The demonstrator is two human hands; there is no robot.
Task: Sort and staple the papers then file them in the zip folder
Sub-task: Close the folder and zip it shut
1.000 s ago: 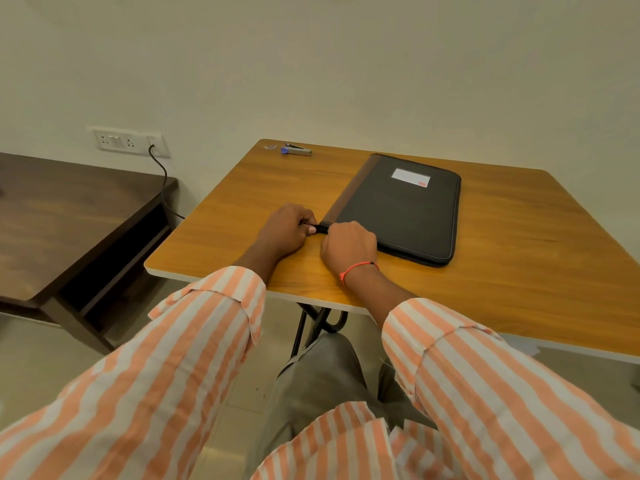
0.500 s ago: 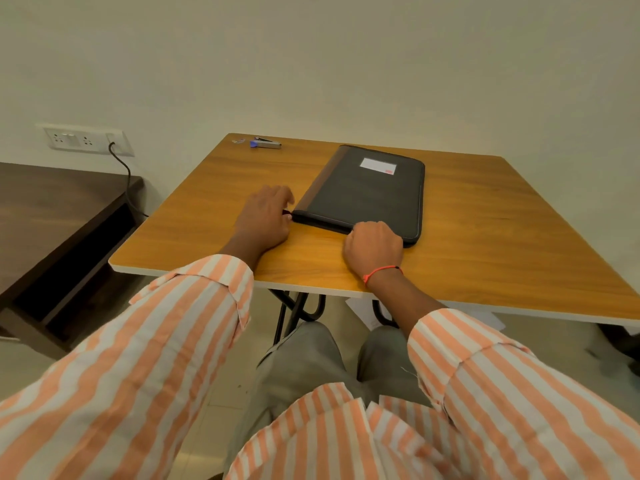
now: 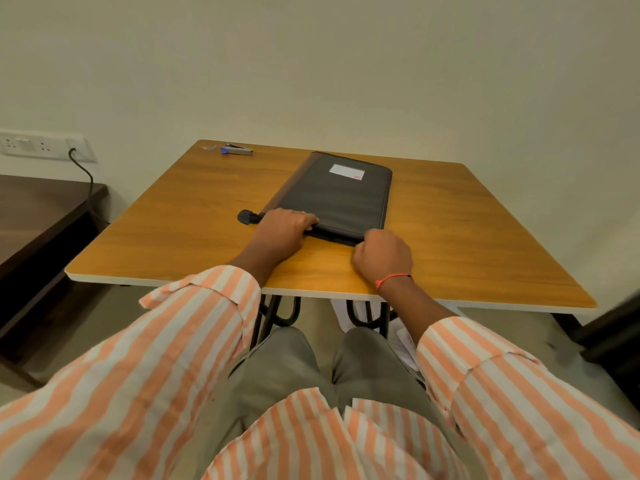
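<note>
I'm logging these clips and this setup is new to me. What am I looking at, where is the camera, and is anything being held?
There is no machine here, only a person's two bare hands, filmed by one camera worn on the head and looking down. On the wooden table a black zip folder lies flat, and a stapler sits at the far left corner. The left hand grips the folder's near left corner. The right hand is curled at its near right corner, and what it pinches is hidden. Some papers lie on the floor under the table.
</note>
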